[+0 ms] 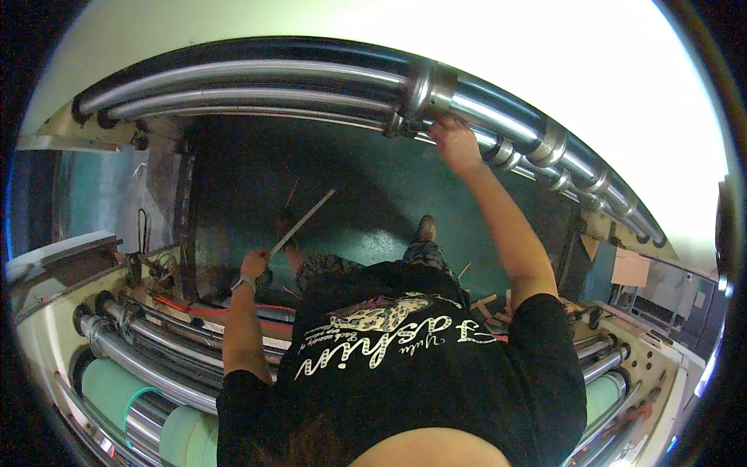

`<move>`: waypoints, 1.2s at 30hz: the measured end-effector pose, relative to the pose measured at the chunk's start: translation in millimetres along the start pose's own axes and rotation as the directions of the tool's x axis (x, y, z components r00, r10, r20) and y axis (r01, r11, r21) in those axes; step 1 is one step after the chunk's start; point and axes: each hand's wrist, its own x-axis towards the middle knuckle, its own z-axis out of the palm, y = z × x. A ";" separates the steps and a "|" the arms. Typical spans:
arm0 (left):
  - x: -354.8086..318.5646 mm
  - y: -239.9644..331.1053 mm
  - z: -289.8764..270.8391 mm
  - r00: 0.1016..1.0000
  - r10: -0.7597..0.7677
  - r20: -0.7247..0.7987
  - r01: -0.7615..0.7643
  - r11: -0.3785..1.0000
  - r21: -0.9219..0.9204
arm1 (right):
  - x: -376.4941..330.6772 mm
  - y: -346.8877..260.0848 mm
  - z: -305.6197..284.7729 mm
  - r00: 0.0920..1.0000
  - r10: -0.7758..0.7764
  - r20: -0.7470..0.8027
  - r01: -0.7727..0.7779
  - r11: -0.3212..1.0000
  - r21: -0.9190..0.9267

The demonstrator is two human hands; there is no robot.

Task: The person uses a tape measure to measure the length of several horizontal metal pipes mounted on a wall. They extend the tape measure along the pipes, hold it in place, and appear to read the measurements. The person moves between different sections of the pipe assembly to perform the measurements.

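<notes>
A thin, pale metal ruler (310, 216) slants up and to the right from my left hand (255, 266), which is closed round its lower end. There is a watch (242, 282) on that wrist. My right hand (454, 143) reaches far forward to the machine's shafts. Its bent fingers touch the underside of the thick steel shaft (494, 117), just right of a wide metal collar (424, 89). What these fingers grip, if anything, is hidden. A smaller fitting (398, 124) on the thinner shaft sits left of my fingers.
More metal rings (551, 144) ride the shafts to the right. Behind me run other rollers (148, 366), with green-covered cylinders (109, 389). An orange-red hose (194, 311) passes beside my left arm. Wooden scraps (486, 303) and a cardboard piece (630, 268) are at the right.
</notes>
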 end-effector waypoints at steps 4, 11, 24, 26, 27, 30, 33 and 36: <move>2.4 4.7 -0.6 0.960 0.255 -0.115 -0.253 0.967 0.034 | 6.3 -3.2 -11.8 0.998 -0.046 0.039 0.046 0.999 -0.008; -0.7 -1.7 -2.9 0.966 0.258 0.004 -0.255 0.951 0.175 | 8.6 5.1 -7.0 0.987 -0.031 0.158 0.040 0.998 -0.057; 15.2 -47.6 36.1 0.953 0.241 -0.184 -0.227 0.969 0.093 | -37.5 -37.1 93.6 0.932 0.315 0.182 -0.360 0.723 0.590; 7.6 -25.3 22.6 0.990 0.120 -0.072 -0.130 0.979 -0.157 | -15.7 -80.8 118.7 0.707 0.542 0.453 -0.543 0.006 0.840; 1.7 -16.1 15.0 0.998 0.067 -0.008 -0.067 0.958 -0.278 | -4.6 -96.4 132.7 0.652 0.607 0.454 -0.382 -0.253 0.889; -5.7 -29.5 8.2 0.910 0.346 -0.229 -0.356 0.934 -0.005 | 27.4 -127.2 147.0 0.443 0.684 0.580 0.090 -0.678 0.730; -16.0 -22.8 8.3 0.941 0.179 -0.288 -0.224 0.966 -0.129 | 44.7 -128.5 131.2 0.284 0.671 0.685 -0.052 -0.702 0.710; -49.4 6.5 -15.0 0.951 0.132 -0.280 -0.168 0.980 -0.109 | 60.7 -134.7 98.3 0.128 0.618 0.776 -0.111 -0.769 0.630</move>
